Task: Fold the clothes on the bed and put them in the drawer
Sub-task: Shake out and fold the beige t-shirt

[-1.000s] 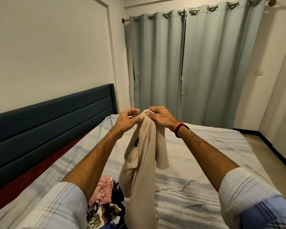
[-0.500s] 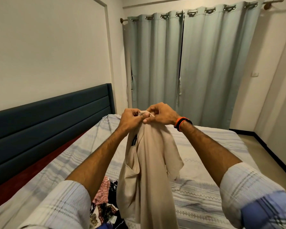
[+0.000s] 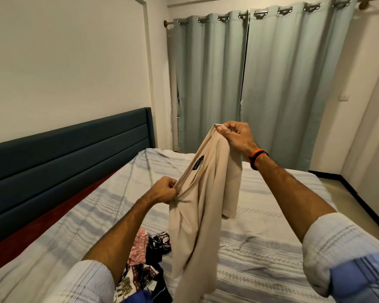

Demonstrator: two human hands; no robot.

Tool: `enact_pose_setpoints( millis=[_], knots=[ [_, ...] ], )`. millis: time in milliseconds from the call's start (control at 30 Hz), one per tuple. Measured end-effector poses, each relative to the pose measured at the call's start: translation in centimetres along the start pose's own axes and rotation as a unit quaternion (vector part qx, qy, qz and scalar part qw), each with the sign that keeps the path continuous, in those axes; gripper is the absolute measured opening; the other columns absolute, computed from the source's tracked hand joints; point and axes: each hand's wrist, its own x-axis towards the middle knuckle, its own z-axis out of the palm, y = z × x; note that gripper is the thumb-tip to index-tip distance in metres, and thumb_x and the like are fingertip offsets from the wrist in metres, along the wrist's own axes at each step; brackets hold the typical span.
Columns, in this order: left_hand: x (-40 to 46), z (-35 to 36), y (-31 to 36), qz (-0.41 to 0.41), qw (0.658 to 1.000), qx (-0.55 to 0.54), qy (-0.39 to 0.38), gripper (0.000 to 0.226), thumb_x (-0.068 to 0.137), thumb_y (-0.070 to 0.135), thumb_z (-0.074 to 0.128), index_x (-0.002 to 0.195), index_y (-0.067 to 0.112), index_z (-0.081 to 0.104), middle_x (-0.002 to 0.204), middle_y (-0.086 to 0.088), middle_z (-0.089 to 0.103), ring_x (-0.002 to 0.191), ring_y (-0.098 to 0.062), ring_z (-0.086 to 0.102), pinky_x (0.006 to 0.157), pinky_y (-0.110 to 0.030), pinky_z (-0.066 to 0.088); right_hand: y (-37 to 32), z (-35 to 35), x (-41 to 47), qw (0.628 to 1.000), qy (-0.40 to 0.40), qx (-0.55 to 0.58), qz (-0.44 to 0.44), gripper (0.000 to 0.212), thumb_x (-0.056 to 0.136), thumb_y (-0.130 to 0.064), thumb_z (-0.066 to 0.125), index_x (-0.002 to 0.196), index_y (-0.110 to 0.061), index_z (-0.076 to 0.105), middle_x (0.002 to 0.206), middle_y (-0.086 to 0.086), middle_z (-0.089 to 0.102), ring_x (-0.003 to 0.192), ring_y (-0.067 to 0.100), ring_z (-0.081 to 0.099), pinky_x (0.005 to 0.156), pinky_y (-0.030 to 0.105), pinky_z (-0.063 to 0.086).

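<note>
Bedroom, pale walls. Grey-green curtains [image 3: 260, 84] are hung closed on a rod across the far wall. A dark blue padded headboard [image 3: 70, 147] is set along the left, with a red strip seen below it. The bed [image 3: 271, 254] is covered by a striped, patterned sheet in grey and white.

A beige garment [image 3: 204, 206] is held up in the air above the bed, between both hands. Its top edge is pinched by the right hand [image 3: 234, 136], raised higher, fingers curled tight on the fabric; an orange and black band [image 3: 257, 157] is worn at that wrist. Lower and to the left, a fold of the same garment is gripped by the left hand [image 3: 163, 190], fingers clenched round bunched cloth. A small dark label [image 3: 197, 164] is seen on the inside of the garment near the top. The rest of the fabric is left hanging down, its lower end out of frame.

A pile of unfolded clothes [image 3: 149, 259] is seen on the sheet at the near edge, below the left forearm: pink, black and printed pieces, tangled together. Striped light sleeves are rolled back on both arms.
</note>
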Motion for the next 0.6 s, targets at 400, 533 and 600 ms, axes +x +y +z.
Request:
enact_pose_setpoints(
  millis=[400,533,600],
  knots=[
    [0.9,-7.6,4.7,-0.04,0.994,-0.016,0.101,0.028,0.078,0.02,0.058,0.101,0.006,0.068,0.103,-0.013,0.064,0.09,-0.028,0.063,0.064,-0.038,0.06,3.9,-5.7,-1.6,0.985,-0.046,-0.166,0.004,0.014,0.082,-0.039,0.077,0.071,-0.034,0.07,0.071,-0.006,0.069,0.068,0.005,0.057,0.067,0.026,0.042],
    [0.1,-8.1,4.5,0.004,0.993,-0.108,-0.043,0.025,0.086,0.03,0.07,0.097,0.009,0.073,0.096,-0.013,0.065,0.082,-0.023,0.062,0.067,-0.031,0.055,4.3,-7.2,-1.9,0.986,-0.034,-0.162,0.009,0.013,0.081,-0.04,0.078,0.071,-0.035,0.07,0.07,-0.009,0.069,0.067,0.004,0.058,0.067,0.026,0.044],
    [-0.3,-8.3,4.5,0.027,0.993,-0.077,-0.088,0.014,0.08,0.025,0.073,0.085,0.012,0.076,0.09,-0.011,0.068,0.082,-0.022,0.064,0.073,-0.03,0.057,4.3,-7.8,-2.2,0.986,-0.04,-0.16,0.009,0.012,0.081,-0.04,0.077,0.073,-0.033,0.071,0.071,-0.01,0.069,0.067,0.004,0.059,0.066,0.024,0.044]
  ],
)
